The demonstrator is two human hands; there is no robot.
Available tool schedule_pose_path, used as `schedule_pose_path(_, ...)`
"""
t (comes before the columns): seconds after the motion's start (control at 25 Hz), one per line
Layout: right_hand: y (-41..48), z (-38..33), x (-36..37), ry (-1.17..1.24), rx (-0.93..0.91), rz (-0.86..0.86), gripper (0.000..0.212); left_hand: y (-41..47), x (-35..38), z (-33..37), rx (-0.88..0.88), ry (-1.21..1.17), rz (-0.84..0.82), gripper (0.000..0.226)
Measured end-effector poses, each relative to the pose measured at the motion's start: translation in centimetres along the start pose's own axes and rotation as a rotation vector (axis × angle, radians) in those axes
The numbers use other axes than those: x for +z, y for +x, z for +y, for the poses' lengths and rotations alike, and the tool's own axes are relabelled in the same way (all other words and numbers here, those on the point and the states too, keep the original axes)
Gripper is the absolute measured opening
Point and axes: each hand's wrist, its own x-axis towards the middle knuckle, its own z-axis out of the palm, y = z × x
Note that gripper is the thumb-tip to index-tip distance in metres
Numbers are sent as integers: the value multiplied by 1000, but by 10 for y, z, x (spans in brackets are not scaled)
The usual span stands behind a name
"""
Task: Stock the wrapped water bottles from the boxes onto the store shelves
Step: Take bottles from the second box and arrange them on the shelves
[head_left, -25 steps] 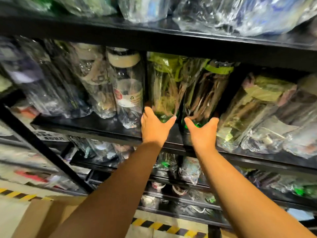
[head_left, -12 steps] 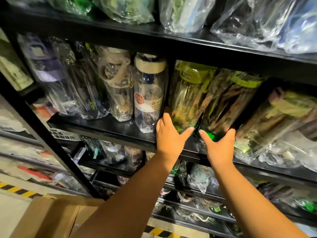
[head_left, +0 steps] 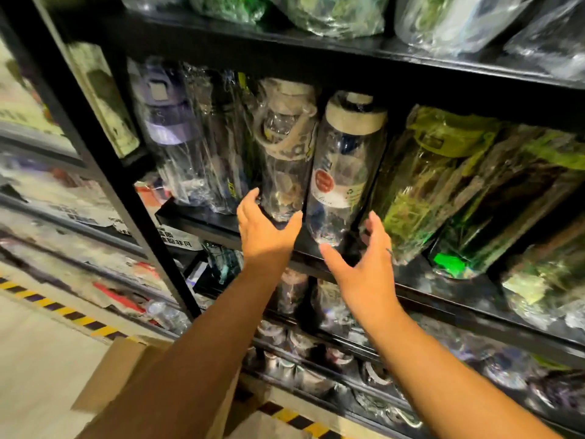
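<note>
Wrapped water bottles stand in a row on a black shelf (head_left: 221,224). My left hand (head_left: 264,231) cups the base of a clear bottle with a beige strap (head_left: 285,153), thumb and fingers spread either side of it. My right hand (head_left: 361,264) is spread open below a clear bottle with a beige lid and red sticker (head_left: 342,172), its thumb under the base and fingers beside it. Green wrapped bottles (head_left: 424,179) lean to the right of that hand. A purple-lidded bottle (head_left: 171,134) stands at the left end.
A black upright post (head_left: 104,160) frames the shelf's left side. More wrapped bottles fill the shelf above (head_left: 332,14) and the lower shelves (head_left: 316,353). A cardboard box (head_left: 110,372) sits on the floor below my left arm, near yellow-black floor tape (head_left: 60,308).
Both hands moved left along the shelf, from the bases of the green bottles to the two clear beige-topped bottles. The view has shifted left with them.
</note>
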Motion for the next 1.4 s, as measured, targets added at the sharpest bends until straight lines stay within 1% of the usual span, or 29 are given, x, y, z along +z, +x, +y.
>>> schedule_pose_path(0.08, 24, -9, 19, 5, 102, 2, 100, 15, 6, 1, -21, 42, -89, 91)
schedule_pose_path(0.16, 38, -8, 30, 20, 177, 47, 98, 23, 13, 0, -26, 108, -110, 96)
schedule_pose_path(0.24, 47, -6, 40, 34, 214, 89, 88, 33, 18, -1, -28, 178, -91, 98)
schedule_pose_path(0.36, 57, -2, 51, 43, 242, 157, 68, 48, 19, 1, -42, 231, -94, 93)
schedule_pose_path(0.48, 62, 0, 59, 1, 267, 218, 61, 52, 20, 0, -52, 267, -107, 81)
schedule_pose_path(0.56, 62, 1, 60, -28, 272, 234, 61, 50, 20, -2, -46, 245, -95, 78)
schedule_pose_path(0.68, 62, 4, 60, -28, 257, 228, 67, 44, 18, -6, 4, 227, -55, 91)
schedule_pose_path(0.76, 60, 5, 59, -29, 235, 224, 70, 39, 15, -11, 72, 225, 14, 94)
schedule_pose_path(0.84, 59, 6, 58, -36, 207, 220, 71, 34, 12, -17, 132, 216, 56, 93)
schedule_pose_path(0.92, 58, 7, 58, -54, 186, 222, 71, 33, 8, -24, 158, 226, 55, 92)
schedule_pose_path(1.08, 57, 11, 59, -49, 151, 234, 65, 27, 4, -29, 215, 272, 99, 89)
schedule_pose_path(1.16, 59, 13, 60, -32, 150, 234, 62, 24, 4, -28, 215, 275, 118, 88)
schedule_pose_path(1.28, 56, 14, 58, -30, 137, 209, 63, 21, 0, -28, 208, 272, 58, 90)
schedule_pose_path(1.32, 55, 14, 57, -36, 120, 198, 68, 20, -3, -27, 205, 276, 17, 92)
schedule_pose_path(1.4, 47, 16, 51, -33, 92, 153, 84, 15, -13, -29, 173, 272, -65, 95)
